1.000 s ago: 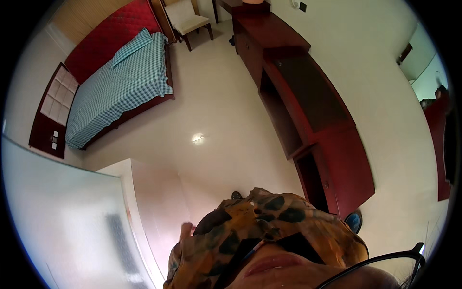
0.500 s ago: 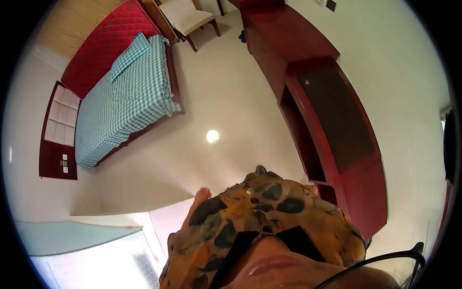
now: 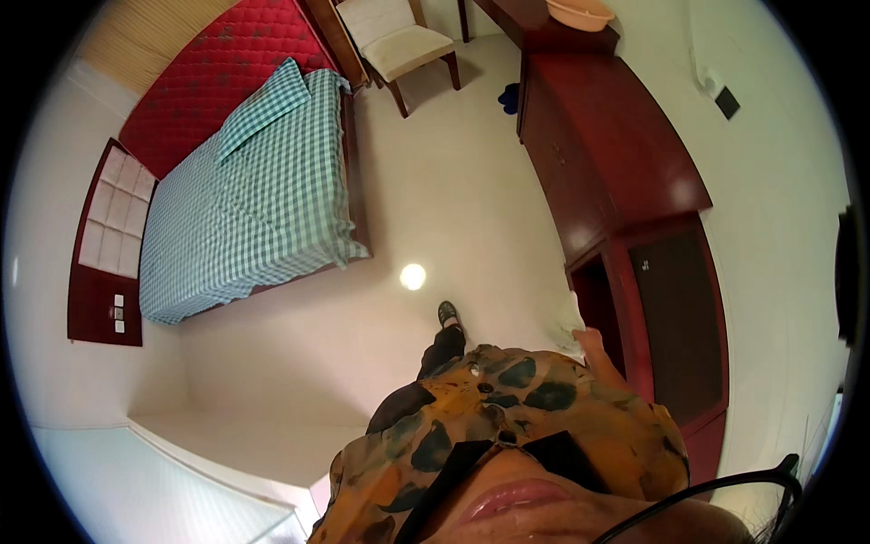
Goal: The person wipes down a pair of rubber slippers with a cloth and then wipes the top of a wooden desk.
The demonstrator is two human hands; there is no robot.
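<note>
My right hand [image 3: 589, 339] is at my right side, beside the low red-brown cabinet [image 3: 625, 299]. Its fingers are closed on a pale, thin, crumpled thing [image 3: 568, 324] that looks like a bag or cloth; its kind is not clear. This thing hangs out over the floor, close to the cabinet's open front. My left hand is out of the picture, hidden past my patterned shirt [image 3: 507, 390]. One of my feet, in a dark shoe [image 3: 448, 314], shows on the floor in front of me.
A bed with a green checked sheet [image 3: 254, 208] and pillow [image 3: 265, 107] stands on the left. Ahead is a cushioned chair [image 3: 403, 50]. Along the right wall runs dark red furniture [image 3: 607, 145], with a peach basin [image 3: 580, 13] at its far end. Blue footwear [image 3: 509, 98] lies beside it.
I have moved forward, and the view has shifted along the room. My left hand has gone out of sight. More of my right hand shows, with the pale thing, and a shoe has appeared.
</note>
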